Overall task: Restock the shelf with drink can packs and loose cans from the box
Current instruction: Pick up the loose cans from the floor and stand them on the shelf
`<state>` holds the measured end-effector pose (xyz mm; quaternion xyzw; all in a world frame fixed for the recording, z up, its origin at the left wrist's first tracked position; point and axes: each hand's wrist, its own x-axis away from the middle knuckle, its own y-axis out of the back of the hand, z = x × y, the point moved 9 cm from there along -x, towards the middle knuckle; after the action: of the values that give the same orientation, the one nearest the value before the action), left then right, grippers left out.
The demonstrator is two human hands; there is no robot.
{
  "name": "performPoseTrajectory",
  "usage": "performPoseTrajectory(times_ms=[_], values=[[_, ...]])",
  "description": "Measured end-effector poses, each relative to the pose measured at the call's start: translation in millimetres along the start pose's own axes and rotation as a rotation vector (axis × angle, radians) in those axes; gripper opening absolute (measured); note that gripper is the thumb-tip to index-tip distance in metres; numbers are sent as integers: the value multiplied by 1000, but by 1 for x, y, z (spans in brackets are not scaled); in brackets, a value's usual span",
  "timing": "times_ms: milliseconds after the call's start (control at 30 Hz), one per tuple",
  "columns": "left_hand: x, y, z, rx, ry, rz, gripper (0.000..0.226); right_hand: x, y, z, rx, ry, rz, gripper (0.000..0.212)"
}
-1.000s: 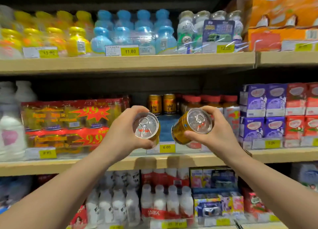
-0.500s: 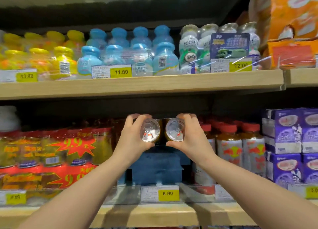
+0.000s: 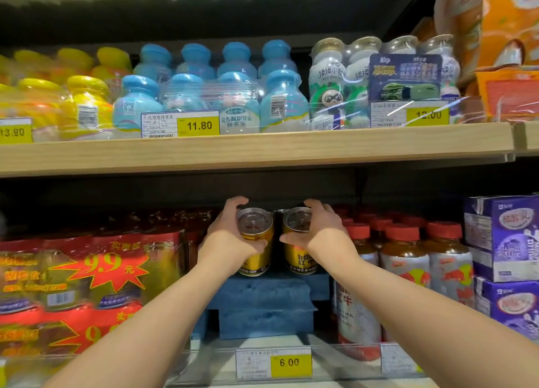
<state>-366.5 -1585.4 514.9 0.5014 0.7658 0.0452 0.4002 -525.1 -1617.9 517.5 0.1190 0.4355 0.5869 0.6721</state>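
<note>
On the far left of the lower shelf stood the red shrink-wrapped packs [image 3: 96,274] marked 9.9. Just right of them my left hand [image 3: 230,236] was curled round the left gold can [image 3: 255,243], fingers over the far side of the rim and thumb across the near face. That can stood upright on the blue block [image 3: 262,297], at its far edge. Touching or nearly touching it on the right was the right gold can [image 3: 299,242], also upright on the block, with my right hand [image 3: 318,233] wrapped round it from the right side.

I judged the step to be seating both cans before letting go. To do it well I meant to press each base flat on the block, keep the two labels facing near, and square them with the cans I could dimly see behind. The block's top looked uneven, so I wanted to ease my fingers off slowly and outward, since a quick release could tip a can toward the red-capped bottles [image 3: 405,256] on the right.
</note>
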Motion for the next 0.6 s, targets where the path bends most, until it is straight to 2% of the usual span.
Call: performPoseTrajectory(times_ms=[367, 600], values=[[-5, 11, 4, 16, 54, -1, 83, -5, -9, 5, 25, -10, 10, 74], [-9, 3, 12, 28, 94, 25, 85, -7, -19, 3, 194, 26, 47, 63]])
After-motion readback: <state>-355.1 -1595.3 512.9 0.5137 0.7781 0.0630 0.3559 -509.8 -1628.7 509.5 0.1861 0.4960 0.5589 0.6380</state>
